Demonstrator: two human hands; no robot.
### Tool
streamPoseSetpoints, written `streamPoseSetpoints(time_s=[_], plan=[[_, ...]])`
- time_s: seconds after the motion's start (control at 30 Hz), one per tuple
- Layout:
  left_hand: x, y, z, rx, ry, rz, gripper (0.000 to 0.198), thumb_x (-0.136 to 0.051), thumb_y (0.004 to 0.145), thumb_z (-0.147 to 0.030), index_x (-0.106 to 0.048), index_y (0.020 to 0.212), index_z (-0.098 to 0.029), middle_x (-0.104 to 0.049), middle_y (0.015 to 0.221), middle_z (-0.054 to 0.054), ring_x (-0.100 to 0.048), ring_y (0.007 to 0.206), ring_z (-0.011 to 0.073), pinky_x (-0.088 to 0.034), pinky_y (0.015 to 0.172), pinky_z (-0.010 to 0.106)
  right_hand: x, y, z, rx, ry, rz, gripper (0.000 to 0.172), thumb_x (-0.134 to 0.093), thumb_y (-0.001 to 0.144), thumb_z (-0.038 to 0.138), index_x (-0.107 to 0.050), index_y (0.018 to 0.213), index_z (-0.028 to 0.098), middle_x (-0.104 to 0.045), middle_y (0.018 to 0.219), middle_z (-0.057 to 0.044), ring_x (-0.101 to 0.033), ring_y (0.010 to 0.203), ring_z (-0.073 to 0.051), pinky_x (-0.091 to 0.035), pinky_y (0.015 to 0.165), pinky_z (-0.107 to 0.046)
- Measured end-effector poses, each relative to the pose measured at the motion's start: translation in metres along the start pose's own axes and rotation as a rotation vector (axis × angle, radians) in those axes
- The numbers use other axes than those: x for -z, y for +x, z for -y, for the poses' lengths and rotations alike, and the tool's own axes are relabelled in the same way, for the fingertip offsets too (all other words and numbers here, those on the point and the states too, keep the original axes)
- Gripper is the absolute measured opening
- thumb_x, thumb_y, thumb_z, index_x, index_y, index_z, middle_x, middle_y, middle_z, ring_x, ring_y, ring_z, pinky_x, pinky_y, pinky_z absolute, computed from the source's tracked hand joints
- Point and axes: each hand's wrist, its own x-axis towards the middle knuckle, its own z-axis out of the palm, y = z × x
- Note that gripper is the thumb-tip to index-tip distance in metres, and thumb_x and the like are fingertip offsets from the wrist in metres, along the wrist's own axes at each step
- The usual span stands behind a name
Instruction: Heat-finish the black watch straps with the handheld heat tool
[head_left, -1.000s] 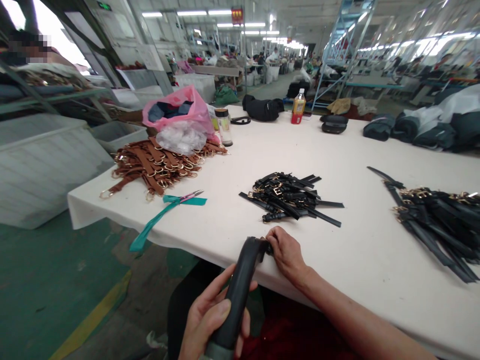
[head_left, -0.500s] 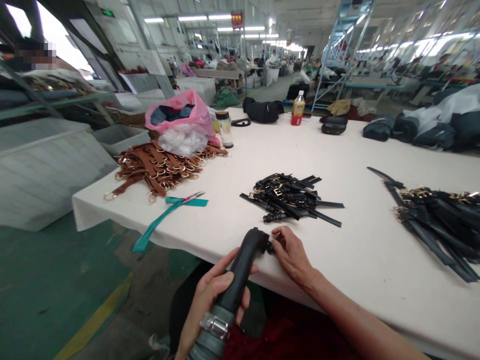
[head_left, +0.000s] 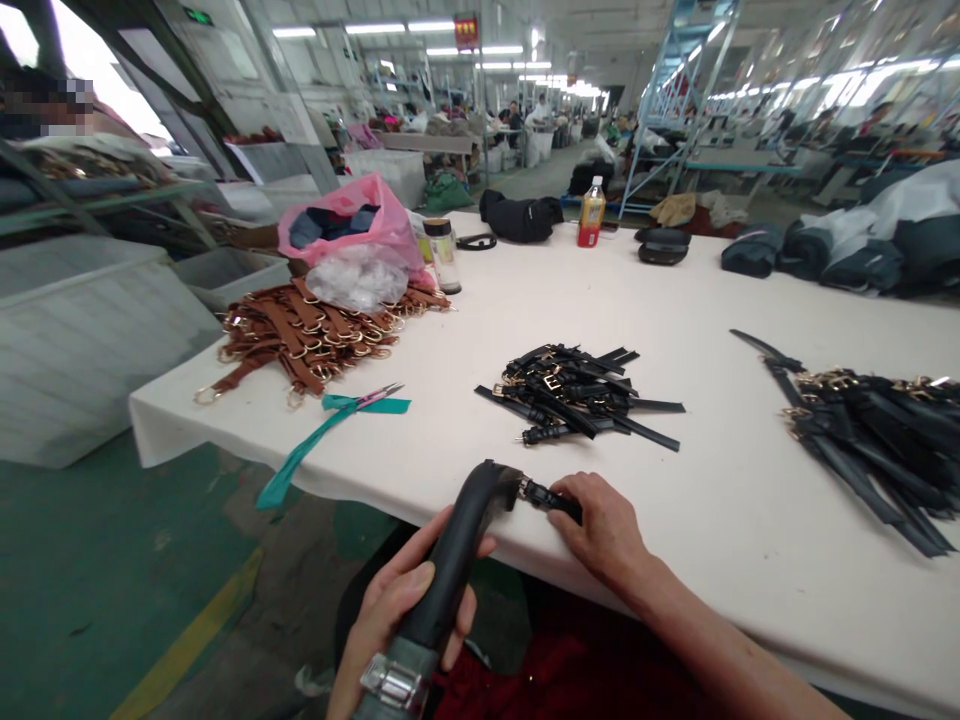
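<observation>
Far left: white plastic tub (head_left: 82, 345) on the floor beside the table, a smaller grey tub (head_left: 229, 275) just past it. On the white-covered work table (head_left: 757, 610), left end: heap of brown leather straps (head_left: 311, 335) with gold rings. Behind the heap, a pink plastic bag (head_left: 349, 225) holding dark cloth, and a clear plastic bag (head_left: 356, 280) against it. Glass flask (head_left: 442, 258) just right of the bags. In front of the heap, small scissors (head_left: 379, 397) lie on a teal ribbon (head_left: 304, 460), which hangs over the table edge.

Left hand (head_left: 401, 600), below the table edge, is closed around a black hose (head_left: 450, 560), fingers wrapped, thumb on top. Metal clamp (head_left: 390, 685) on the hose near the lower frame edge. The upper hose end is over the table edge, touching the metal end of a short black strap (head_left: 551, 499).

Right hand (head_left: 604, 530) is closed on that strap, pinching it at the table edge.

Centre of table: loose pile of black straps (head_left: 574, 400) with gold buckles, well apart from the hands. Behind it, a drink bottle (head_left: 591, 213) and black bags (head_left: 520, 217). Far right: larger pile of black straps (head_left: 870, 445).
</observation>
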Motion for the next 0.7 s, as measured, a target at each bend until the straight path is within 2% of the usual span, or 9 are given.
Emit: streamPoseSetpoints(time_s=[0.13,0.23,0.37,0.47,0.63,0.7], plan=[[0.004,-0.004,0.002,0.009,-0.024,0.018,0.048,-0.055,0.083,-0.029,-0.049,0.129,-0.018,-0.069,0.107,0.022,-0.056,0.046,0.0132,-0.043,0.033,0.018,0.0,-0.001,-0.001,0.01,0.006,-0.01,0.017,-0.06,0.076,0.023,-0.062,0.093,0.023,-0.061,0.086,-0.002,-0.052,0.086,-0.018,-0.036,0.076,-0.029],[0.003,-0.004,0.006,0.035,-0.03,0.05,0.045,-0.055,0.083,-0.029,-0.052,0.127,-0.02,-0.07,0.105,0.021,-0.057,0.041,0.0138,-0.041,0.03,0.019,0.0,-0.001,-0.002,0.023,0.008,-0.012,0.016,-0.059,0.077,0.023,-0.062,0.093,0.023,-0.062,0.087,-0.002,-0.052,0.086,-0.019,-0.036,0.076,-0.029],[-0.004,-0.001,0.009,0.07,-0.017,0.054,0.045,-0.057,0.08,-0.026,-0.054,0.125,-0.018,-0.072,0.098,0.019,-0.058,0.04,0.0143,-0.04,0.031,0.019,0.0,0.0,-0.002,0.031,0.013,-0.017,0.017,-0.06,0.077,0.023,-0.062,0.094,0.022,-0.062,0.088,-0.002,-0.053,0.088,-0.019,-0.037,0.079,-0.029],[-0.011,0.0,0.009,0.027,0.013,0.015,0.046,-0.054,0.082,-0.026,-0.052,0.127,-0.016,-0.072,0.097,0.018,-0.055,0.041,0.0112,-0.039,0.033,0.017,0.001,0.0,-0.004,0.035,0.042,-0.005,0.019,-0.06,0.077,0.025,-0.062,0.095,0.022,-0.061,0.089,-0.002,-0.053,0.088,-0.018,-0.039,0.08,-0.029],[-0.013,0.0,0.01,-0.017,0.01,0.0,0.045,-0.052,0.084,-0.027,-0.052,0.128,-0.017,-0.072,0.097,0.017,-0.052,0.042,0.0091,-0.039,0.035,0.016,0.016,-0.012,-0.012,0.014,0.061,0.005,0.039,-0.064,0.073,0.028,-0.057,0.11,0.021,-0.059,0.099,-0.004,-0.054,0.09,-0.018,-0.041,0.08,-0.029],[-0.01,0.001,0.013,-0.017,0.004,0.007,0.047,-0.056,0.081,-0.028,-0.053,0.127,-0.018,-0.072,0.097,0.017,-0.054,0.044,0.0111,-0.039,0.033,0.017,0.023,-0.019,-0.016,-0.026,-0.014,0.011,0.034,-0.065,0.072,0.03,-0.06,0.104,0.021,-0.06,0.094,-0.004,-0.054,0.087,-0.019,-0.04,0.077,-0.03]])
